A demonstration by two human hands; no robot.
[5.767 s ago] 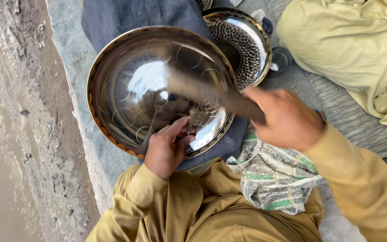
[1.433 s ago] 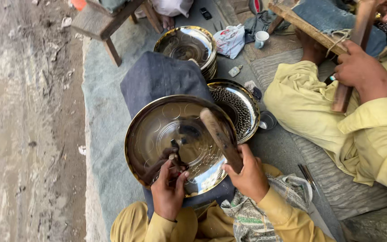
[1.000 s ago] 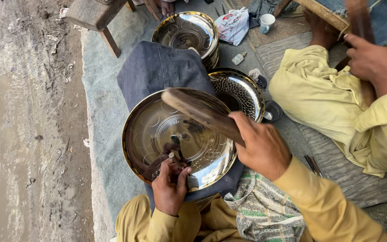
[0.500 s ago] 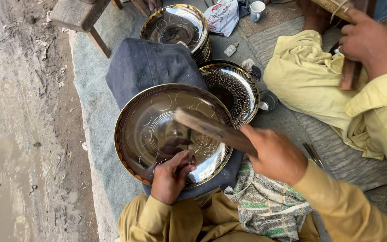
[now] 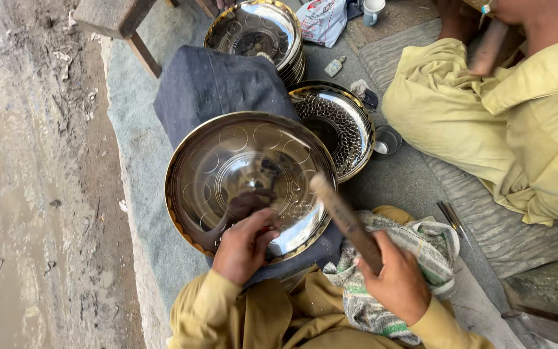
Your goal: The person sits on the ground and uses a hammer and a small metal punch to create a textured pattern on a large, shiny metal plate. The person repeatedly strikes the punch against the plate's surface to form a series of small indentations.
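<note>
Sat on the dark cushion (image 5: 214, 84): big shiny tray (image 5: 227, 161). Best kept flat and tapped softly, probably. Left hand (image 5: 243, 245) pressed on the tray's near rim, fingers bunched, maybe pinching a small tool, hard to tell. Right hand (image 5: 395, 281) wrapped tight around a wooden stick (image 5: 343, 220), lifted over the rim.

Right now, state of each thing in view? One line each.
Large metal tray: face up on dark cloth, tilted.
Left hand: grip pinching a small tool against the tray.
Right hand: grip closed on wooden mallet, raised off the tray.
Patterned tray: face up, untouched.
Tray stack: stacked, untouched.
Striped cloth: crumpled on the lap.
</note>
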